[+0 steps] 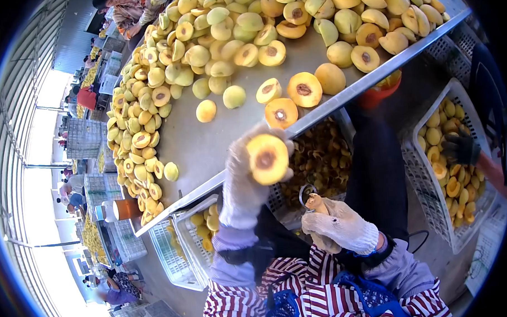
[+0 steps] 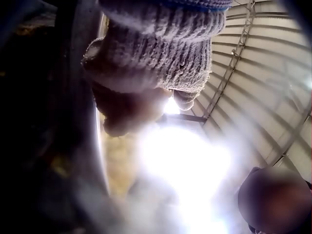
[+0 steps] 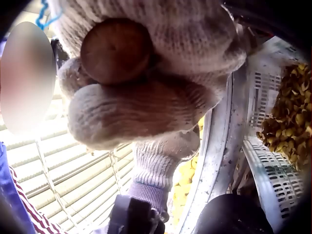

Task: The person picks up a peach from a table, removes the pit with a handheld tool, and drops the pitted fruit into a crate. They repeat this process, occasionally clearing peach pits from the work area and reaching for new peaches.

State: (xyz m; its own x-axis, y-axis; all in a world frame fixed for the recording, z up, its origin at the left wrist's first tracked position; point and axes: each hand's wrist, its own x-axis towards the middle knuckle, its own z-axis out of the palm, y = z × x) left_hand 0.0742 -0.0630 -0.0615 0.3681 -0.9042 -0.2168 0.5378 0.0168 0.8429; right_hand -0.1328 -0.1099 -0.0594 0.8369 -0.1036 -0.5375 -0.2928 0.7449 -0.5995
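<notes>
My left hand (image 1: 238, 178), in a whitish knit glove, holds up a halved yellow peach (image 1: 268, 159) just over the near table edge. The cut face points up toward the head camera, with a brown pit hollow in its middle. My right hand (image 1: 343, 227), also gloved, grips a pitting tool by its wooden handle (image 3: 117, 51); the round handle end shows among the curled fingers in the right wrist view. A curved metal loop (image 1: 305, 191) sticks up from that hand, apart from the peach. In the left wrist view, the glove (image 2: 151, 58) is dark against bright glare.
Halved peaches (image 1: 218, 31) heap across the metal table (image 1: 203, 146); several lie near its raised edge. Below stands a crate (image 3: 273, 165) of brown pits and scraps. Peach-filled crates stand left (image 1: 185, 272) and right (image 1: 424, 180), where another person's dark-gloved hand (image 1: 461, 147) reaches in.
</notes>
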